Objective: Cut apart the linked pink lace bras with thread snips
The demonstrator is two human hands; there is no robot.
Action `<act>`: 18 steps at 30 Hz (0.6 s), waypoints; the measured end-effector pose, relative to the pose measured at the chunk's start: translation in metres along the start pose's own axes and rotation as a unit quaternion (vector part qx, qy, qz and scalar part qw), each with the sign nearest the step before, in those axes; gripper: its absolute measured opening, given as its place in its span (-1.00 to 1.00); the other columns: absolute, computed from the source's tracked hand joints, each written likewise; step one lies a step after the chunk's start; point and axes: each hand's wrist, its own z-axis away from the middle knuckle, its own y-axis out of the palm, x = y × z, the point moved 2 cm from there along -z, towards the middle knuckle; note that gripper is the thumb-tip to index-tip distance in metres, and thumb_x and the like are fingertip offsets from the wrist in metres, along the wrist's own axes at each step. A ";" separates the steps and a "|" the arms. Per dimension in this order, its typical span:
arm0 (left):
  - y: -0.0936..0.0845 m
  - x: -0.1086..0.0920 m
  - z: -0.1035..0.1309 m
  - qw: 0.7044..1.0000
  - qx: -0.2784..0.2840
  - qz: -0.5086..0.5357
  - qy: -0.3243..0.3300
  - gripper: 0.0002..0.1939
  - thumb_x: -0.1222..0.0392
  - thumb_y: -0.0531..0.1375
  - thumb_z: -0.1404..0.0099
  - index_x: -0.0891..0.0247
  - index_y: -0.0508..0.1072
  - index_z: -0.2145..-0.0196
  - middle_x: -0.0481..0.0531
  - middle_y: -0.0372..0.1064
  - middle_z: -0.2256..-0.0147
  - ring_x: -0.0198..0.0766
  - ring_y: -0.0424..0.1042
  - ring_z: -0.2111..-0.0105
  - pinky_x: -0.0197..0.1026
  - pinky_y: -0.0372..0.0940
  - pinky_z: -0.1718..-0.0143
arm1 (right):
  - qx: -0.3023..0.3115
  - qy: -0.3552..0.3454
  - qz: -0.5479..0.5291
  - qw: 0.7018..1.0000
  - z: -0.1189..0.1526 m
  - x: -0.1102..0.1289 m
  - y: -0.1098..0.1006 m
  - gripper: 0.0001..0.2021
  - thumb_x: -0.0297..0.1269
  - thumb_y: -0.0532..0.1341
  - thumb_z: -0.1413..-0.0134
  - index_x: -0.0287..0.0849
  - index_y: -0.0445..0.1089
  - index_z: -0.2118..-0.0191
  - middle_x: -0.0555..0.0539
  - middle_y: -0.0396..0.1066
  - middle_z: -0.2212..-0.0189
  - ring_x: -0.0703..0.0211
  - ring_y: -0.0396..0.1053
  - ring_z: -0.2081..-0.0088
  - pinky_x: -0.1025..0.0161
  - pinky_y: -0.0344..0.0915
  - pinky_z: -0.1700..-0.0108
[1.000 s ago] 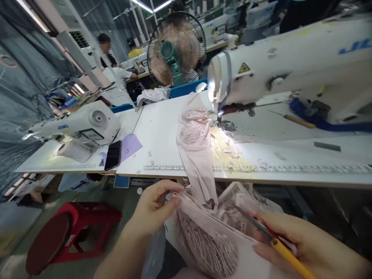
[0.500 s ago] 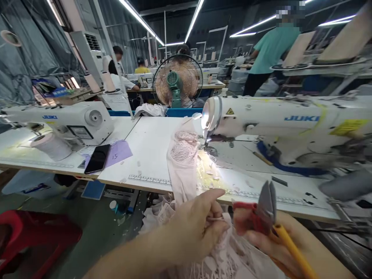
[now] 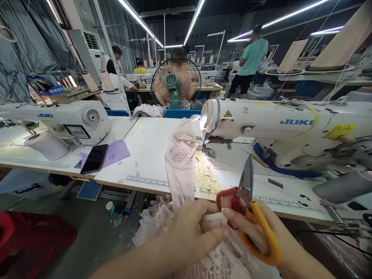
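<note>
Pale pink lace garment pieces [image 3: 183, 153] run from under the sewing machine's needle over the table edge down to my lap. My left hand [image 3: 193, 232] pinches a narrow pale band [image 3: 213, 221] on the garment between thumb and fingers. In my right hand [image 3: 255, 224] are scissors [image 3: 246, 182], one handle red and one orange, blades pointing up. The fingers are through the handles, and the right thumb and fingertips touch the band's right end. The blades look nearly closed and stand apart from the fabric. More lace fabric [image 3: 215, 263] hangs below both hands.
A sewing machine [image 3: 261, 116] stands at right, another [image 3: 72, 120] at left beside a thread cone [image 3: 48, 145]. A black phone [image 3: 94, 159] lies on purple paper [image 3: 117, 151]. Behind the table is a fan [image 3: 176, 83]. A red stool [image 3: 35, 240] stands lower left. Several people are farther back.
My right hand has moved left with the scissors, up against the band and my left hand. The band now shows stretched between both hands. A person in green has moved left in the background.
</note>
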 end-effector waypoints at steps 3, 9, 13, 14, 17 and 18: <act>0.003 0.003 -0.004 0.994 0.020 0.083 -0.065 -0.84 0.13 0.20 -0.11 0.28 0.34 0.46 -0.14 0.14 0.60 -0.41 0.10 0.60 -0.32 0.04 0.57 | 0.025 0.034 -0.036 0.998 -0.001 -0.010 0.006 -0.65 -0.04 0.27 -0.11 -0.11 0.22 0.54 0.12 0.07 0.64 0.28 0.03 0.59 0.29 0.06 0.53; -0.002 0.009 -0.011 0.980 0.034 0.150 -0.130 -0.76 0.08 0.25 0.01 0.27 0.31 0.57 -0.16 0.12 0.67 -0.45 0.06 0.66 -0.34 -0.05 0.63 | 0.069 0.083 -0.067 0.992 0.003 -0.038 0.006 -0.60 0.14 0.19 -0.18 -0.13 0.30 0.39 0.08 0.16 0.60 0.24 0.10 0.55 0.27 0.13 0.47; -0.011 0.013 -0.012 0.973 0.010 0.165 -0.158 -0.76 0.08 0.28 0.06 0.27 0.31 0.58 -0.18 0.13 0.69 -0.45 0.07 0.67 -0.34 -0.06 0.63 | 0.103 0.040 -0.060 0.992 0.018 -0.055 0.003 -0.49 0.27 0.09 -0.18 -0.14 0.39 0.19 0.00 0.22 0.50 0.15 0.20 0.46 0.20 0.30 0.35; -0.013 0.014 -0.012 0.972 0.008 0.163 -0.167 -0.76 0.08 0.28 0.07 0.27 0.32 0.57 -0.18 0.13 0.69 -0.45 0.07 0.68 -0.33 -0.05 0.63 | 0.117 0.031 -0.048 0.992 0.022 -0.057 0.003 -0.45 0.30 0.05 -0.17 -0.14 0.40 0.21 -0.02 0.24 0.48 0.14 0.21 0.45 0.20 0.31 0.36; -0.017 0.020 -0.014 0.971 0.005 0.150 -0.185 -0.75 0.08 0.29 0.07 0.27 0.34 0.54 -0.18 0.15 0.69 -0.44 0.10 0.69 -0.33 -0.04 0.62 | 0.139 0.026 -0.010 0.990 0.033 -0.055 0.004 -0.42 0.36 0.05 -0.12 -0.13 0.40 0.34 -0.04 0.25 0.47 0.13 0.21 0.46 0.22 0.30 0.40; -0.019 0.022 -0.015 0.972 0.005 0.144 -0.188 -0.76 0.08 0.29 0.06 0.27 0.34 0.54 -0.18 0.16 0.69 -0.43 0.12 0.69 -0.33 -0.04 0.62 | 0.136 0.029 0.005 0.990 0.036 -0.053 0.003 -0.43 0.35 0.06 -0.12 -0.11 0.41 0.34 -0.04 0.26 0.48 0.12 0.22 0.45 0.22 0.30 0.39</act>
